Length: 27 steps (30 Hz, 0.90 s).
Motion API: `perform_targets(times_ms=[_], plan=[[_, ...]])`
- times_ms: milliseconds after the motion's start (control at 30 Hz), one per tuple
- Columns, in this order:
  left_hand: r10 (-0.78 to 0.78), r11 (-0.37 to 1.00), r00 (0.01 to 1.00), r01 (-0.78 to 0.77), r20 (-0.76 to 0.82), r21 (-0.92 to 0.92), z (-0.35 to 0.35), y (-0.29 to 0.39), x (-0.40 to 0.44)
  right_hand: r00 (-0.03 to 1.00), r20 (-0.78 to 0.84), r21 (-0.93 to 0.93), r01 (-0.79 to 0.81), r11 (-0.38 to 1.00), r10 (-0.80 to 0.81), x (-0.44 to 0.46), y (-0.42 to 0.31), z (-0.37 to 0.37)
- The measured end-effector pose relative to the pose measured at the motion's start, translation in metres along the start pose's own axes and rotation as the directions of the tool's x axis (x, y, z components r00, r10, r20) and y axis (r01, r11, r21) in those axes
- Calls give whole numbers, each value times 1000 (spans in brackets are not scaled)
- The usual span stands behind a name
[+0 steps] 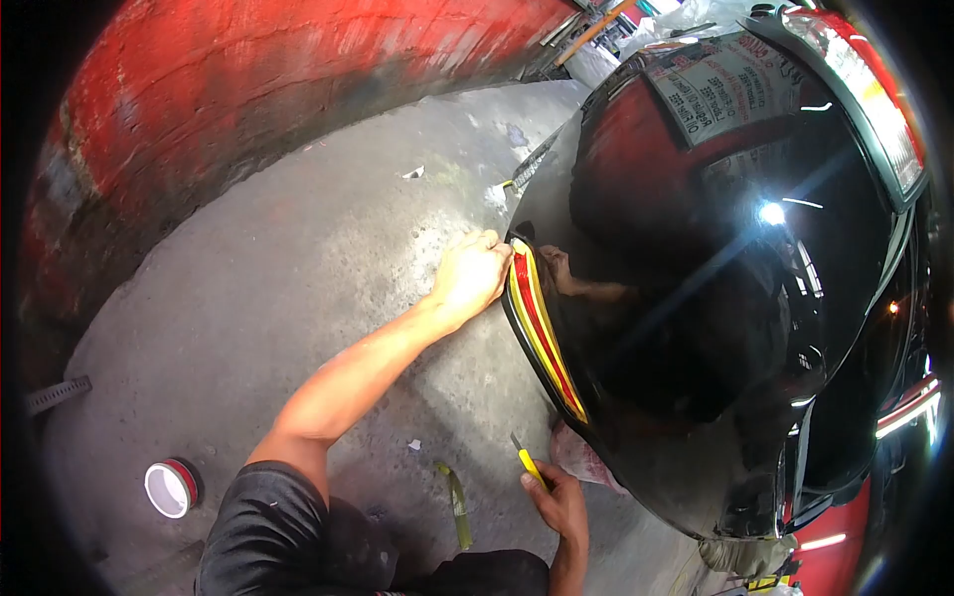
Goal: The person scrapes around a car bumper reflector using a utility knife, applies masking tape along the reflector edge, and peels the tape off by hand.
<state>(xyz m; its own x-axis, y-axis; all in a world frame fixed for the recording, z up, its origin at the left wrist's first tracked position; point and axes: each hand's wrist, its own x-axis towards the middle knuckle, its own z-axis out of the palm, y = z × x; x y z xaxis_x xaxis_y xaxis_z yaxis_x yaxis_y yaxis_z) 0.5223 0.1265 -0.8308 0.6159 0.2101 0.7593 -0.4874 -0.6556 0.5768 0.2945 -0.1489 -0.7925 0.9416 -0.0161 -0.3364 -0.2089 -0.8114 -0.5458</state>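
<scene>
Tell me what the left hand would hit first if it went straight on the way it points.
The left hand would first meet the upper end of the red-and-yellow strip on the black panel; its fingertips look already there, though contact is unclear.

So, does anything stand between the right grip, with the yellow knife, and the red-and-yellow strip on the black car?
Nothing visible blocks the right grip: open space over the floor shows between its yellow knife and the red-and-yellow strip. Only at the upper end, the left grip occupies the edge.
</scene>
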Motion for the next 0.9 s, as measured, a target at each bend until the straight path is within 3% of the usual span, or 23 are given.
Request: perform_targets(times_ms=[67,200,267,300,367,500,567,633,700,767,833,900], plan=[[58,983,989,-80,138,166,-3,4,6,1000,-8,24,2,1000,-1,1,5,2],[118,977,987,-136,113,163,8,-10,0,996,-83,64,31,997,-26,-1,0,2],[150,988,954,-152,260,-15,-1,-15,-13,995,-96,93,32,995,-23,-5,-2,-3],[142,990,955,-143,262,-15,-9,-16,-24,994,-109,129,28,991,-13,-9,-2,-6],[265,964,873,-253,409,-84,-38,-13,-45,993,-112,141,52,989,-36,-16,-7,-12],[319,944,751,-197,578,-266,-90,26,-90,990,-131,199,75,977,-49,-8,6,-11],[315,911,689,-26,653,-411,-101,54,-113,975,-201,174,133,976,-97,-3,-4,-6],[411,858,603,-2,684,-514,-106,82,-135,954,-271,138,172,975,-129,-2,-20,-1],[459,753,390,308,799,-582,-122,107,-144,958,-277,235,150,960,-82,-3,-40,3],[633,590,261,447,729,-672,-136,128,-142,954,-288,246,154,957,-80,-3,-41,8],[694,499,253,508,675,-703,-140,136,-140,952,-296,256,161,953,-81,-8,-41,8],[729,423,239,580,642,-696,-142,135,-125,974,-225,244,67,967,-11,-23,-43,2]])
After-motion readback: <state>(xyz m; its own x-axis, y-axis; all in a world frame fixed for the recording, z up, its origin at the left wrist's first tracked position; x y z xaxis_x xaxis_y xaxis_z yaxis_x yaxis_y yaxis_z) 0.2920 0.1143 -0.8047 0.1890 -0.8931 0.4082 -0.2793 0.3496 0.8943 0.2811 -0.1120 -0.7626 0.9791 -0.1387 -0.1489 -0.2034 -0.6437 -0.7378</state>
